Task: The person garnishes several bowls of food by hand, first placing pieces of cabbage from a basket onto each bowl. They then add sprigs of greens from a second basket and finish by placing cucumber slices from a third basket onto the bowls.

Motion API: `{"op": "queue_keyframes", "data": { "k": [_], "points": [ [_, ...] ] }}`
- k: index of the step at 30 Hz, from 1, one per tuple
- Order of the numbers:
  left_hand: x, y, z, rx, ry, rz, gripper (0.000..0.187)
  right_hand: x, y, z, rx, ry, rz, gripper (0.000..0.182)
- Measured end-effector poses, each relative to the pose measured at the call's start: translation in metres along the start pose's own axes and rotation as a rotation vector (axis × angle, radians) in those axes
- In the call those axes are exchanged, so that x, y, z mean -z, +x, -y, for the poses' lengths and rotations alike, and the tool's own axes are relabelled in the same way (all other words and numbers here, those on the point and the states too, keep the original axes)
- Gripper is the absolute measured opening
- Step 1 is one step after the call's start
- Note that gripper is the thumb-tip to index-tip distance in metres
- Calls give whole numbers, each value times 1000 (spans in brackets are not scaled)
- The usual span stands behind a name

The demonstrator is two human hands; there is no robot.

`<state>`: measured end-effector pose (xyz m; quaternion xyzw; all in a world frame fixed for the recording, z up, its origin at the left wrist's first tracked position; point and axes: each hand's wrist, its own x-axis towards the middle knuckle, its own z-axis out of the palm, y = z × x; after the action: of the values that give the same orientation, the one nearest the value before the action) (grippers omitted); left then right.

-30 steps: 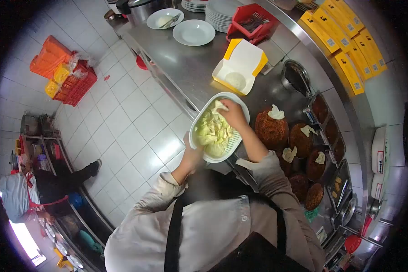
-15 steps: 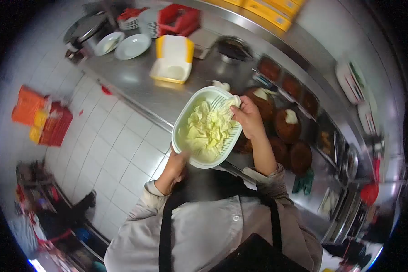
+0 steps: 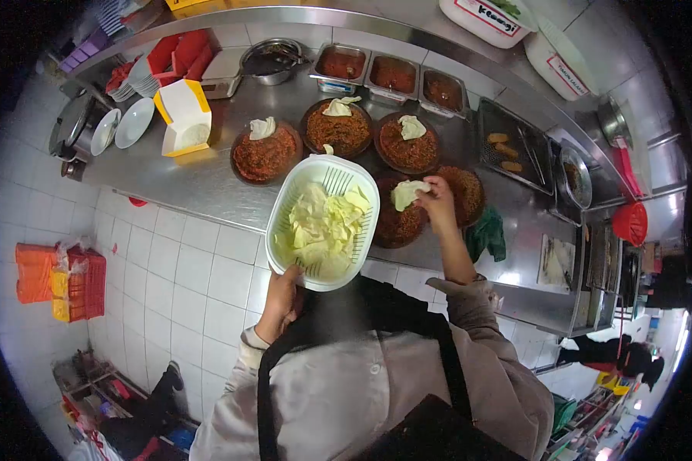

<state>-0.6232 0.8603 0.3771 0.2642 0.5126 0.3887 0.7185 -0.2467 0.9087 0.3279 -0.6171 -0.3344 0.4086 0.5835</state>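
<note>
Now the right hand (image 3: 438, 206) has its grip pinching a pale leaf (image 3: 407, 195) over a sauce-filled dish (image 3: 398, 228) on the steel desk (image 3: 215, 188), while the left hand (image 3: 282, 298) clasps a basket (image 3: 328, 282) of loose leaves (image 3: 327, 221); a level basket and a light pinch likely keep the handling tidy.

On the long shelf (image 3: 407, 24), near its front edge, a white tub (image 3: 478, 33) has a label (image 3: 490, 15) with a red border, and its big dark letters look like "Kemangi". Just beside it, another white tub (image 3: 561, 46) has a red-edged label (image 3: 567, 77) that seems to start with "TIMUN", but the rest is too small to read.
</note>
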Motion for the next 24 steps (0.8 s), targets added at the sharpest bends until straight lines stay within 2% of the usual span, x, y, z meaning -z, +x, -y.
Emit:
{"op": "queue_keyframes", "data": {
  "k": [3, 5, 7, 11, 13, 14, 16, 17, 19, 20, 22, 24],
  "points": [
    [-9, -6, -6, -31, 39, -61, 48, -29, 18, -18, 41, 130, -10, 29],
    [-13, -10, -10, -48, 57, -106, 48, -41, 28, -24, 80, 38, -16, 29],
    [-17, -10, -13, -72, 42, -147, 48, -40, 35, -25, 513, -859, -153, 32],
    [-17, -13, -13, -84, 10, -193, 47, -43, 27, -3, 475, -1072, -159, 31],
    [-17, -17, -20, -7, 79, -180, 48, -40, 26, -1, 236, -1201, -79, 28],
    [-12, -10, -8, -4, 75, -199, 48, -42, 22, 5, 221, -1203, -94, 27],
    [1, 10, 23, -174, -57, -162, 50, -41, 17, 7, 301, -1269, -65, 27],
    [-1, 7, 17, -174, -57, -175, 50, -40, 16, 6, 383, -1337, -62, 27],
    [-5, 1, 5, -15, -102, -68, 63, -41, 16, -2, 415, -1350, -94, 28],
    [-5, -4, -13, 137, 63, -50, 64, -42, 16, 2, 399, -1345, -77, 25],
    [-12, -2, -6, 73, 44, -73, 60, -40, 16, 14, 381, -1344, -68, 23],
    [-22, 1, 2, 4, 21, -98, 57, -42, 14, 34, 369, -1146, -61, 18]
  ]
}}
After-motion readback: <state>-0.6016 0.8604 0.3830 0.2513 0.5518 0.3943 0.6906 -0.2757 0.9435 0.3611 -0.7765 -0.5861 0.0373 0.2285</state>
